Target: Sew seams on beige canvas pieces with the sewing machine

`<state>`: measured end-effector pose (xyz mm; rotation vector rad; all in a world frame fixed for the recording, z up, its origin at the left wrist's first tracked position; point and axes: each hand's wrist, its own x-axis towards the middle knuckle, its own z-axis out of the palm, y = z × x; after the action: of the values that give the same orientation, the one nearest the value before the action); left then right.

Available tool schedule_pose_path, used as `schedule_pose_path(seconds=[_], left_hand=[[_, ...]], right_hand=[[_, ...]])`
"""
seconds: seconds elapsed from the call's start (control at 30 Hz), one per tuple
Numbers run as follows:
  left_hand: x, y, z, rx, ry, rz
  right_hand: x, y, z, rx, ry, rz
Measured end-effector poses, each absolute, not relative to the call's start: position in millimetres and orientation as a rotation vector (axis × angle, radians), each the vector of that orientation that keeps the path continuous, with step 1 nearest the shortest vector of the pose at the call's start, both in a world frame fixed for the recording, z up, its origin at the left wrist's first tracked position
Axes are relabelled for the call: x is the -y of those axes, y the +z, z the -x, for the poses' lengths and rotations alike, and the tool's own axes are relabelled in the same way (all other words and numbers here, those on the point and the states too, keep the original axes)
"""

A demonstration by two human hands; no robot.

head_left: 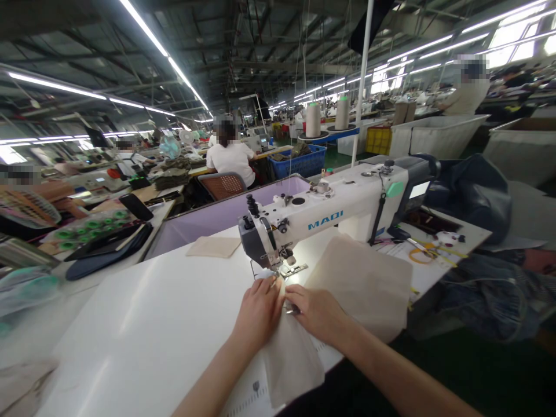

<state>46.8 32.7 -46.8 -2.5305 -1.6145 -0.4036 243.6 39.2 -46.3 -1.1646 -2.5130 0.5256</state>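
A white sewing machine [325, 217] with a lit needle area stands in front of me. A narrow beige fabric piece [295, 365] runs from its presser foot toward me and hangs over the table's front edge. My left hand [260, 307] has its fingers closed on the fabric's upper end, close by the foot. From the right, my right hand [319, 313] pinches the same piece at its edge. Below those right fingers shows a small shiny metal part [291, 311]; whether it is held I cannot tell. The fingertips are partly hidden.
A large beige panel [365, 284] lies right of the needle, and a small beige piece [215, 247] lies behind left on the white table [143, 324]. Orange-handled scissors [421, 253] rest at the right. Behind are a lilac bin [186, 229], thread cones [313, 120] and a seated co-worker [230, 153].
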Motion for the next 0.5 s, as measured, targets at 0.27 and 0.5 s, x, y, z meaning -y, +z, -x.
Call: schedule_pose_path(seconds=[0.27,0.5], left_hand=[[-30.5,-43.9,-46.1,1.611,-0.402,2.565],[-32.3,-44.7,-43.3,1.577,-0.421,2.559]], right_hand=[[-38.0,-45.9,-243.9,2.536,0.502,1.17],[-41.8,-43.8,-241.9,2.551,0.489,1.168]])
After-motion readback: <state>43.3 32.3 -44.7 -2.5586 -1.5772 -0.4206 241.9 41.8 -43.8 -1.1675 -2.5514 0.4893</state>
